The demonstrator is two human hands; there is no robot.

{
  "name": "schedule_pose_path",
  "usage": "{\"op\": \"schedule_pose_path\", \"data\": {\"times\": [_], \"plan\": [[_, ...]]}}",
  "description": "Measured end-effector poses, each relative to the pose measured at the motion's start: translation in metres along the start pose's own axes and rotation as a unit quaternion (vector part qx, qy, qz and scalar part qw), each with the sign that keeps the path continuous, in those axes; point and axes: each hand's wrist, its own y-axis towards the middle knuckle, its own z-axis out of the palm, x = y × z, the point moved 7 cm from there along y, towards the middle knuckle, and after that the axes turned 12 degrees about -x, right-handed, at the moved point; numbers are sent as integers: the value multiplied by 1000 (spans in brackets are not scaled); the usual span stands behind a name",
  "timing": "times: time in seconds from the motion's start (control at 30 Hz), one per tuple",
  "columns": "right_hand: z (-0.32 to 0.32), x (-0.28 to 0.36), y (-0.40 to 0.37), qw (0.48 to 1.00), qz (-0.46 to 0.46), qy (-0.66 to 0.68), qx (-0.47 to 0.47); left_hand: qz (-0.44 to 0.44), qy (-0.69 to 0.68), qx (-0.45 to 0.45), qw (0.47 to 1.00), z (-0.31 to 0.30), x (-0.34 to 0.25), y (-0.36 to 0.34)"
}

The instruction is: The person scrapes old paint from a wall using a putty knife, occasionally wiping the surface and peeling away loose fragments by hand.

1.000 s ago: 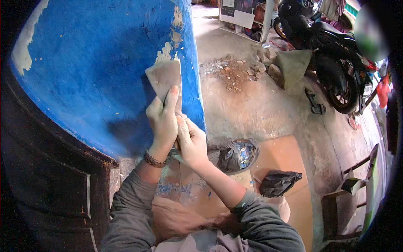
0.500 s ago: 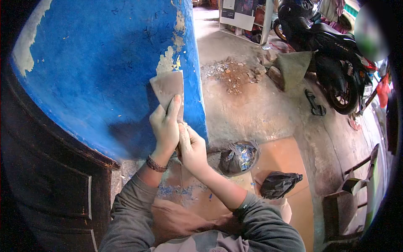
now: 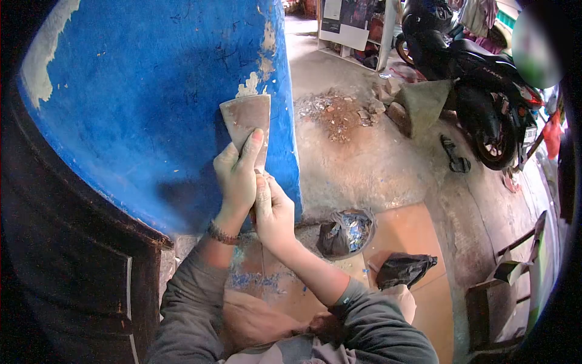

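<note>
Both hands grip one scraper point(image 3: 247, 113) with a wide flat metal blade. My left hand point(image 3: 237, 176) is closed on it, thumb pressed along the blade's face. Lower down, my right hand point(image 3: 276, 212) is wrapped round the handle, which is mostly hidden by the fingers. The blade's broad edge lies against the blue painted wall point(image 3: 145, 91), just below a bare pale patch point(image 3: 248, 84) where paint is gone. More bare patches run up near the wall's right edge, and a large one point(image 3: 45, 73) shows at the upper left.
Dark wooden furniture point(image 3: 73, 255) borders the wall on the left. Blue flakes point(image 3: 257, 280) lie on the floor below my arms. A bag of paint chips point(image 3: 351, 233) and a black plastic bag point(image 3: 406, 270) sit at right. Beyond are rubble point(image 3: 339, 115), a sandal point(image 3: 454, 155) and a motorcycle point(image 3: 485, 91).
The scraper and both hands have moved slightly up the wall. The blade now covers the lower part of the bare patch. My view has shifted a little.
</note>
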Motion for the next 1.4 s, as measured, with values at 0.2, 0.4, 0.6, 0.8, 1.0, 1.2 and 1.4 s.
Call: {"op": "schedule_pose_path", "data": {"times": [0.2, 0.4, 0.6, 0.8, 1.0, 1.2, 1.4], "plan": [[-8, -14, 14, 978, -196, -36, -64, 65, 30, -6, 997, 5, 7, 0], [-10, 28, 25, 992, -112, -49, -33, 4, -1, 20, 1000, 22, -14, 5], [-11, 33, 23, 994, -102, -47, -13, 26, -39, 12, 999, 23, -25, 5], [-6, 24, 15, 997, -68, -23, 14, -1, -59, -13, 998, 8, -15, 3], [8, 43, 21, 996, -87, 1, 22, 49, -18, -20, 998, 9, -38, 16], [15, 11, 9, 1000, -18, 15, 3, 38, 19, -29, 999, -7, -16, 14], [19, 18, 9, 997, 48, 61, 30, 247, 107, 18, 963, 3, -50, 15]]}}
